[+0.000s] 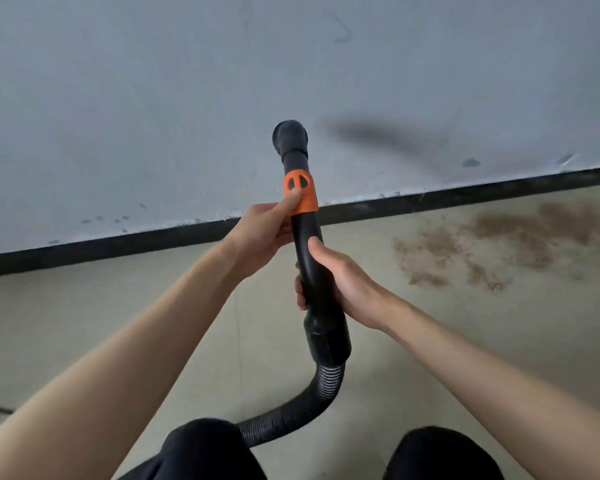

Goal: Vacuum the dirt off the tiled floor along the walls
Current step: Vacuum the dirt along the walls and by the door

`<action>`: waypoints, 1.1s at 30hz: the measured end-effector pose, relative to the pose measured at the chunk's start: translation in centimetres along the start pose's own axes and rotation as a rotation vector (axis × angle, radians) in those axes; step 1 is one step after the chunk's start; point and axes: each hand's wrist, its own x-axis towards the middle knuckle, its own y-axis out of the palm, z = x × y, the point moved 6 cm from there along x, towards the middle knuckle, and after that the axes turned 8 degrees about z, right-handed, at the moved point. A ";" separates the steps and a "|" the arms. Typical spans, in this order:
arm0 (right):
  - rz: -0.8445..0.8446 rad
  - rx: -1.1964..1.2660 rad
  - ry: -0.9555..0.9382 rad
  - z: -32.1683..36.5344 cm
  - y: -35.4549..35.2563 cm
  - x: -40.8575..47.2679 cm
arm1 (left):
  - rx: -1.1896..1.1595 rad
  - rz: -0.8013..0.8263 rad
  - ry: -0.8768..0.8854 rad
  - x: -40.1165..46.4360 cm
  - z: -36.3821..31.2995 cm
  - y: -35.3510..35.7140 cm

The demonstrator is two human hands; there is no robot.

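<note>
1. Vacuum wand (pixel 310 258), raised before the wall (pixel 153 98): left hand (pixel 264 233) grips its orange collar (pixel 300 195); right hand (pixel 347 285) grasps the tube below.
2. Dirt (pixel 492 244) on floor (pixel 84 306), right.

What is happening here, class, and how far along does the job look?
A person holds a black vacuum nozzle in both hands: the left hand grips it at the orange collar, the right hand lower on the tube. Its open end is raised, pointing toward the grey wall, not at the floor. A ribbed hose trails back between the knees. A patch of brown dirt lies on the tiled floor by the black skirting, to the right, not yet vacuumed.
</note>
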 end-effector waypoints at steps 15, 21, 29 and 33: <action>0.361 -0.176 -0.003 32.5 25.9 -6.9 | 0.253 -0.305 -0.081 -29.0 -24.2 -6.8; 0.496 -0.161 0.019 41.5 34.3 -12.8 | 0.258 -0.303 -0.122 -37.6 -27.8 -2.2; 0.564 -0.140 -0.072 47.5 36.1 -21.0 | 0.382 -0.621 -0.017 -42.9 -31.3 5.4; 0.604 -0.428 -0.215 47.8 35.3 -25.6 | 0.400 -0.717 -0.007 -45.2 -33.8 8.3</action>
